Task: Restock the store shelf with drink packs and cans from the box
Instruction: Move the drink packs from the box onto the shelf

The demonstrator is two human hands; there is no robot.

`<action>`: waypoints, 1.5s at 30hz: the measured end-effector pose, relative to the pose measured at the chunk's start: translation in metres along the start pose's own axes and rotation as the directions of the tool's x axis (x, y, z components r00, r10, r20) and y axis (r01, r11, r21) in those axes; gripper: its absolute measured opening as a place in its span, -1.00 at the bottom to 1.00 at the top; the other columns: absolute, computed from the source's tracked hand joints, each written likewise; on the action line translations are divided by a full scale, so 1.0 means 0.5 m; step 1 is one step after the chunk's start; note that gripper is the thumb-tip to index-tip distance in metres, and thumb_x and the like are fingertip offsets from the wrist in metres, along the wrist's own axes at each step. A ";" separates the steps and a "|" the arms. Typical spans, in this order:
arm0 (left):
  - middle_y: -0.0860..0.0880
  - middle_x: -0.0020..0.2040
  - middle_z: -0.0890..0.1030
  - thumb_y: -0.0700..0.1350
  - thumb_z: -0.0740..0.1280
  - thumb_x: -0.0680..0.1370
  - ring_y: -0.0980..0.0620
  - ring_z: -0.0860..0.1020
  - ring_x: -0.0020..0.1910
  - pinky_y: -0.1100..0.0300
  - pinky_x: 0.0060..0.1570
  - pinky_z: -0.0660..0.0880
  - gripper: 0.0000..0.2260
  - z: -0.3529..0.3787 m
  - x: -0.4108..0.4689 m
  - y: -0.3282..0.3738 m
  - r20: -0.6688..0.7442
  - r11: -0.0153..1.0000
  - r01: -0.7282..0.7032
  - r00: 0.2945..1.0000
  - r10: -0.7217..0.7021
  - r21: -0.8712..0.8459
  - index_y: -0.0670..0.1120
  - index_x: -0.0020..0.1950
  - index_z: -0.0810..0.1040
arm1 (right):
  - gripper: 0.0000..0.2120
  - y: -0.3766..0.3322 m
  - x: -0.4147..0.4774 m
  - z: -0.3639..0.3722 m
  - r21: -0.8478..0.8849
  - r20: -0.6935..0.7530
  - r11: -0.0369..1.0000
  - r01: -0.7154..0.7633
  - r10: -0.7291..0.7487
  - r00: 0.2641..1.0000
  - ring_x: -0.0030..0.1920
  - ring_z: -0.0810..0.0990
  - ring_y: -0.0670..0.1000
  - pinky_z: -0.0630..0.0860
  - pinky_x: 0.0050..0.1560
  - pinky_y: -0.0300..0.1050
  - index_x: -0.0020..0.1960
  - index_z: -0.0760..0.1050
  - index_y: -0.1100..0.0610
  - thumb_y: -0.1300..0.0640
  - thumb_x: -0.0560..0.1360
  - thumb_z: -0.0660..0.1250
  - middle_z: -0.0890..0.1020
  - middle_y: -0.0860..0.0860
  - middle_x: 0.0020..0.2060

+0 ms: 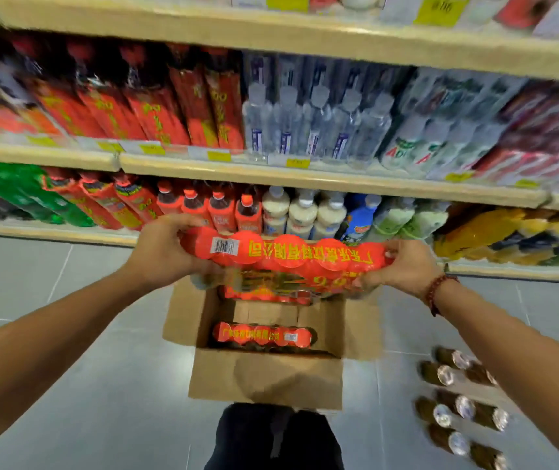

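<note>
I hold a red shrink-wrapped drink pack (285, 256) with yellow lettering and a barcode sticker, lifted above the open cardboard box (264, 374). My left hand (163, 249) grips its left end and my right hand (403, 266) grips its right end. A second red pack (264, 335) lies inside the box. The shelves (271, 176) stand straight ahead, filled with bottles and packs.
Several brown cans (461, 401) lie on the grey tiled floor to the right of the box. The lowest shelf row holds green, red, white and yellow bottles. My dark trouser leg (271, 439) is just behind the box.
</note>
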State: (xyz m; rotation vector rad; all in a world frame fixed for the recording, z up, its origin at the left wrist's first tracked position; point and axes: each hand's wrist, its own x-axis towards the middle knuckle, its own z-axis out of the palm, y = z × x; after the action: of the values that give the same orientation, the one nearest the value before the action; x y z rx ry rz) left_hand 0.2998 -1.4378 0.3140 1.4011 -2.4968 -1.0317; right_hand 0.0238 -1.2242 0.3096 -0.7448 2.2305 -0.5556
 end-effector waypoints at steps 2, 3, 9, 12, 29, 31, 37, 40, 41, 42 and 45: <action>-0.01 0.01 0.64 0.11 0.63 -0.03 0.03 0.57 -0.05 0.16 -0.01 0.50 -0.24 -0.093 -0.020 0.067 -0.059 0.998 -0.025 0.998 0.021 -0.060 -0.07 0.13 0.63 | -0.44 -0.068 -0.056 -0.085 0.059 -0.016 0.998 0.021 -0.020 1.000 0.04 0.61 0.14 0.52 -0.18 -0.08 -0.09 0.57 0.22 0.01 0.02 0.66 0.62 0.15 -0.18; 0.01 0.01 0.64 0.06 0.66 0.00 0.05 0.57 -0.05 0.20 -0.03 0.47 -0.27 -0.133 -0.027 0.097 -0.077 0.996 -0.029 0.997 0.023 -0.080 -0.05 0.14 0.63 | -0.47 -0.096 -0.074 -0.121 0.079 -0.023 0.996 0.035 -0.033 0.999 -0.01 0.61 0.11 0.53 -0.21 -0.10 -0.13 0.55 0.18 0.03 0.00 0.67 0.61 0.07 -0.22; 0.01 0.01 0.67 0.26 0.60 -0.13 0.04 0.61 0.02 0.09 0.07 0.53 -0.15 -0.391 -0.073 0.277 -0.222 0.975 -0.154 0.968 0.116 -0.163 0.00 0.12 0.63 | -0.20 -0.282 -0.184 -0.346 0.164 -0.145 0.965 0.205 -0.182 0.973 -0.09 0.60 -0.01 0.55 -0.11 -0.20 0.03 0.59 0.19 -0.16 -0.12 0.65 0.65 0.03 -0.06; -0.01 0.02 0.65 0.31 0.57 -0.18 0.03 0.60 0.01 0.14 0.01 0.52 -0.07 -0.503 -0.089 0.357 -0.302 0.955 -0.209 0.943 0.140 -0.210 -0.04 0.13 0.63 | -0.19 -0.369 -0.237 -0.439 0.174 -0.230 0.937 0.304 -0.261 0.937 -0.22 0.58 0.00 0.48 -0.19 -0.15 -0.05 0.62 0.25 -0.19 -0.16 0.63 0.66 0.06 -0.19; -0.08 -0.01 0.67 0.10 0.64 0.06 0.02 0.63 -0.01 0.04 0.03 0.58 -0.30 -0.891 -0.052 0.703 -0.700 0.762 -0.607 0.645 0.305 -0.227 -0.13 0.12 0.62 | -0.13 -0.683 -0.343 -0.795 0.322 -0.635 0.604 0.729 -0.433 0.640 -0.04 0.68 0.07 0.61 -0.03 0.00 0.01 0.64 0.20 -0.13 -0.24 0.68 0.71 0.10 -0.06; -0.08 0.00 0.67 0.09 0.64 0.08 0.00 0.63 0.02 -0.02 0.12 0.56 -0.34 -0.902 -0.012 0.734 -0.714 0.759 -0.613 0.631 0.303 -0.219 -0.12 0.11 0.62 | -0.10 -0.699 -0.324 -0.825 0.311 -0.675 0.580 0.753 -0.423 0.605 -0.05 0.68 0.05 0.59 -0.12 -0.08 0.00 0.64 0.20 -0.16 -0.28 0.66 0.71 0.10 -0.07; -0.09 0.15 0.63 0.01 0.61 0.24 0.01 0.58 0.12 0.12 0.13 0.52 -0.39 -0.936 0.096 0.831 -0.741 0.773 -0.626 0.567 0.359 -0.105 -0.16 0.23 0.58 | -0.25 -0.748 -0.263 -0.910 0.301 -0.738 0.568 0.766 -0.371 0.564 -0.04 0.65 0.01 0.50 -0.24 -0.16 0.07 0.61 0.20 -0.05 -0.07 0.65 0.69 0.06 -0.06; -0.10 0.17 0.62 0.01 0.59 0.27 0.02 0.56 0.12 0.20 0.06 0.46 -0.40 -0.955 0.143 0.863 -0.731 0.795 -0.604 0.566 0.382 -0.052 -0.18 0.24 0.56 | -0.06 -0.770 -0.223 -0.945 0.287 -0.772 0.557 0.780 -0.347 0.532 0.01 0.64 0.01 0.56 -0.17 -0.14 0.16 0.56 0.23 -0.12 -0.14 0.69 0.67 0.08 0.03; -0.10 0.15 0.63 0.01 0.59 0.28 0.02 0.56 0.10 0.21 0.03 0.45 -0.42 -0.959 0.157 0.873 -0.724 0.806 -0.591 0.571 0.387 -0.036 -0.18 0.22 0.57 | -0.02 -0.776 -0.207 -0.954 0.293 -0.784 0.545 0.786 -0.333 0.523 0.03 0.65 0.02 0.60 -0.09 -0.10 0.19 0.53 0.25 -0.12 -0.14 0.70 0.66 0.09 0.06; -0.10 0.13 0.64 0.00 0.58 0.29 0.02 0.57 0.09 0.22 0.01 0.43 -0.45 -0.963 0.171 0.881 -0.714 0.815 -0.579 0.577 0.397 -0.015 -0.19 0.20 0.58 | -0.07 -0.781 -0.191 -0.958 0.312 -0.785 0.530 0.788 -0.323 0.528 0.02 0.65 0.03 0.61 -0.02 -0.06 0.18 0.54 0.26 -0.07 -0.11 0.70 0.66 0.09 0.05; -0.07 0.10 0.63 -0.03 0.55 0.33 0.02 0.55 0.09 0.24 0.01 0.41 -0.52 -0.978 0.216 0.895 -0.666 0.852 -0.520 0.615 0.421 0.058 -0.18 0.19 0.59 | -0.25 -0.797 -0.153 -0.964 0.308 -0.814 0.548 0.778 -0.271 0.513 0.02 0.65 0.09 0.59 0.08 0.05 0.07 0.56 0.27 -0.03 -0.02 0.67 0.66 0.09 -0.01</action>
State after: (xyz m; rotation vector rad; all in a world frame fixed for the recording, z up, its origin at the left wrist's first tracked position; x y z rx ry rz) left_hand 0.1072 -1.6167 0.9323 0.7709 -2.0091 -0.4613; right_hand -0.1492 -1.3897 0.8922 -0.9846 2.0559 -2.1794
